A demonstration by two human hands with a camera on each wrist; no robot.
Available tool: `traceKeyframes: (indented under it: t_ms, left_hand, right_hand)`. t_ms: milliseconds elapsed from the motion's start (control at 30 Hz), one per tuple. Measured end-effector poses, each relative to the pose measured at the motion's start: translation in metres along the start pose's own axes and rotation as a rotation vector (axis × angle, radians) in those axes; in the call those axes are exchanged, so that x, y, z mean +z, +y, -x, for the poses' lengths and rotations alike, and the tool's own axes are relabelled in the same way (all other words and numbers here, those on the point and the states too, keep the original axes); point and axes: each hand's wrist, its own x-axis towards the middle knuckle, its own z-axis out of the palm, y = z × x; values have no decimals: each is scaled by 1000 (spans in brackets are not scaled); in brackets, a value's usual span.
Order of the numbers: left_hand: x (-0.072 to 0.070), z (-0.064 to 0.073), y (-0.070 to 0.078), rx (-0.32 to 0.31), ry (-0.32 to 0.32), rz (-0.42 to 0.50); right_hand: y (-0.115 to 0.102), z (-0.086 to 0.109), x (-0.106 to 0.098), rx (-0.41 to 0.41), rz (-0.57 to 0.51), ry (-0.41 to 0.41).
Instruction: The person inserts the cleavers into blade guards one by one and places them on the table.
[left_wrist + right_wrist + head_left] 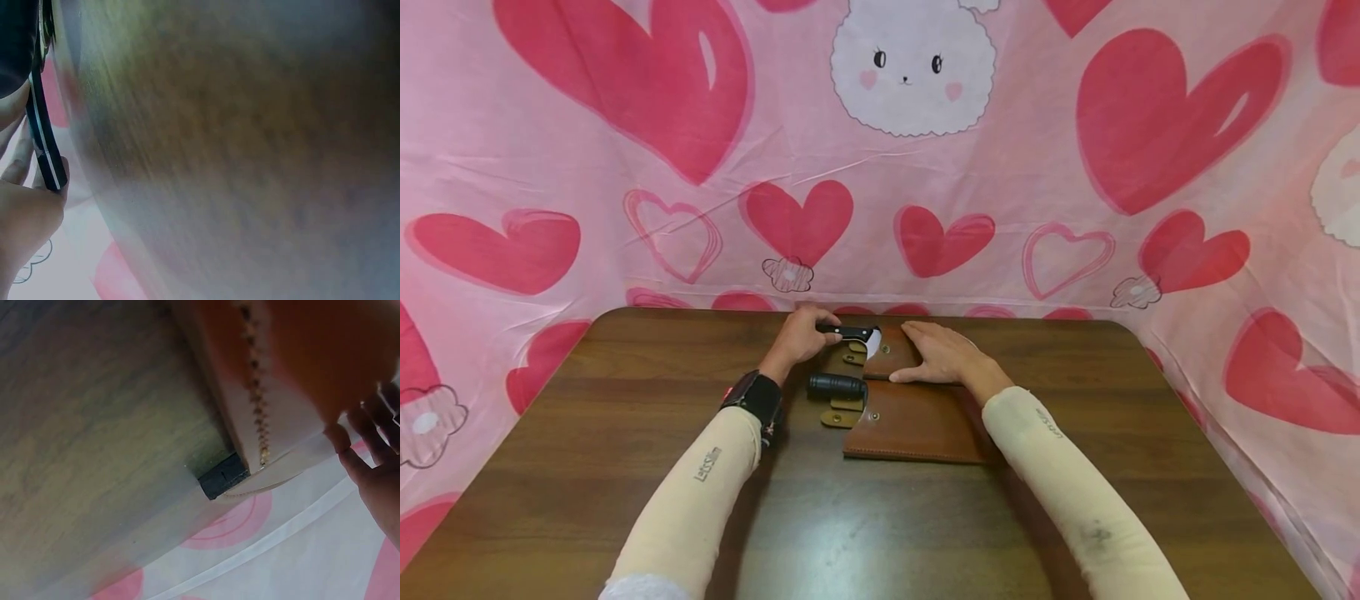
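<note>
My left hand (801, 339) pinches the black riveted handle (852, 332) of the farther knife; the left wrist view shows this handle (47, 140) edge-on between thumb and fingers. A short strip of its pale blade (873, 342) shows before the brown leather sheath (895, 360), which hides the rest. My right hand (946, 353) rests across that sheath, fingers extended toward its far edge and thumb near its close edge. Nearer to me lies a second knife with a ribbed black handle (837, 386), in a larger brown leather sheath (917, 425).
Both sheaths lie on a dark wooden table (820, 517), near its back edge. Tan snap straps (841, 419) stick out from the sheaths' left ends. A pink cloth with hearts (880, 167) hangs close behind the table. In the right wrist view, a small black block (224, 476) sits by stitched leather.
</note>
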Motion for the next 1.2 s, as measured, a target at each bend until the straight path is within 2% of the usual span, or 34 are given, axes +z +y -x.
traceKeyframes:
  t_ms: [300,533,700,833,1000,1200]
  left_hand:
    - [-1,1,5,-11,17,10]
    - [-1,1,3,-35,19,25]
    - [-2,1,3,-22,8,18]
    - [-5,5,9,-8,-5,-31]
    - [-13,16,19,12,3,-171]
    - [-16,33,29,93,77,-328]
  right_hand:
    - [1,2,2,21,-27,3]
    - [1,3,3,28,-40,4]
    - [2,5,2,12,-46,18]
    - [1,7,-1,3,-61,46]
    - [-2,17,-3,19,-44,126]
    - [-5,29,-7,55,19,220]
